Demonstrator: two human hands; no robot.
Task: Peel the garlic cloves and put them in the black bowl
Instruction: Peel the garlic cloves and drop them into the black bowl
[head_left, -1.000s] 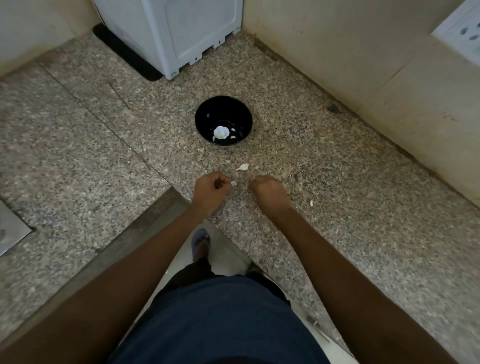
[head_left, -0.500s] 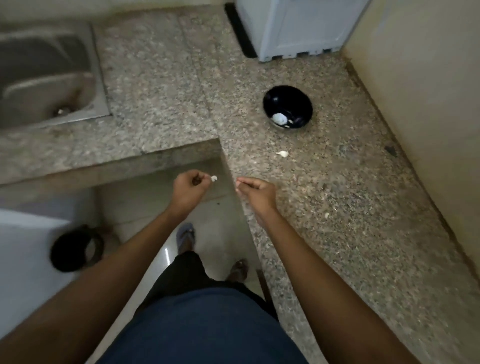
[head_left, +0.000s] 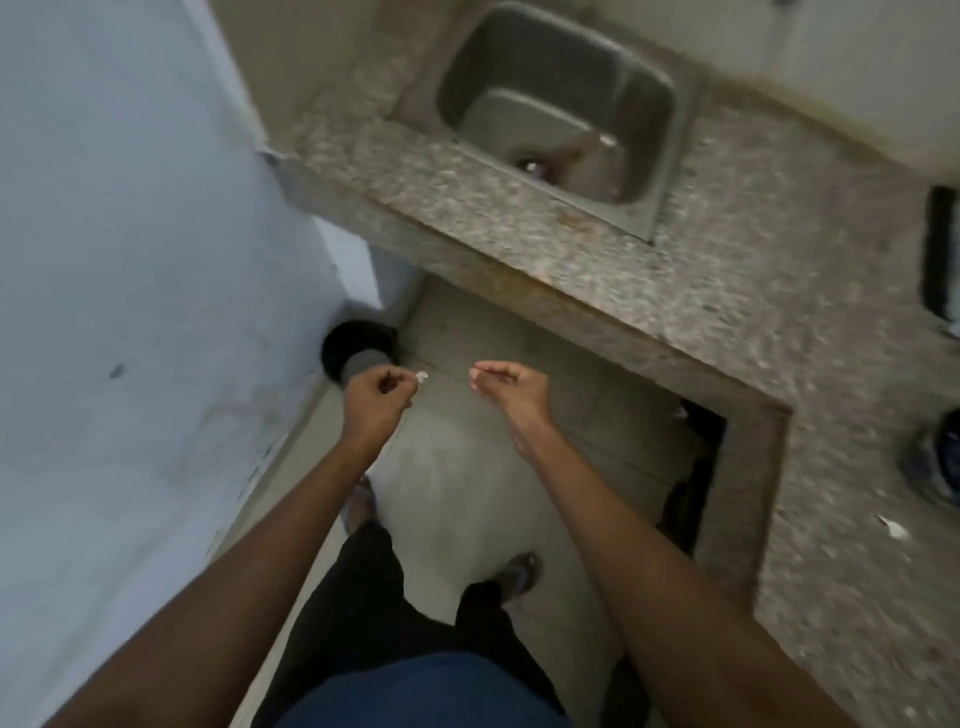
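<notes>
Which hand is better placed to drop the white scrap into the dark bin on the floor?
Left. The left hand pinches the white scrap and appears right beside the dark bin in this view. The right hand is farther from it, toward the counter.

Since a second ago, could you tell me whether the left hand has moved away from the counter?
Yes. The left hand, pinching a small white scrap, has left the granite counter edge and now hangs over the floor, near a dark round bin.
</notes>
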